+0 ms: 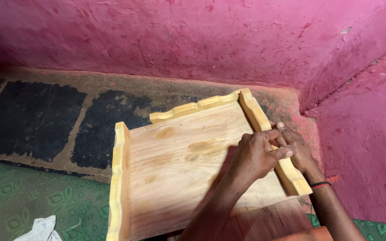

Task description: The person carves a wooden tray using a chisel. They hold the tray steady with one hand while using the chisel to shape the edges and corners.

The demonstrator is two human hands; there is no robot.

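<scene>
While both hands work at its right rail, the tray [179, 151] lies flat on the floor [45, 116], close to the corner where two pink walls [202, 40] meet. It is pale wood with a flat board bottom and raised scalloped rails on the left, far and right sides; the near side shows no rail.

Reaching across the board from the near side, the left hand [255, 154] rests over the inner edge of the right rail [273, 143], about midway along it. Its fingers [280, 152] are curled and pinched together against the rail; whether they grip something small there cannot be told.

Just beyond the rail on its outer side is the right hand [298, 149], with a red and black band [320, 184] on the wrist. Its fingers are bent against the rail's outer face, touching the left hand's fingertips over the top of the wood.

Near the tray's near right corner lies a darker reddish board [269, 223], partly under the forearms. A green patterned mat [27, 201] covers the floor at near left, with a crumpled white cloth [41, 230] on it.
</scene>
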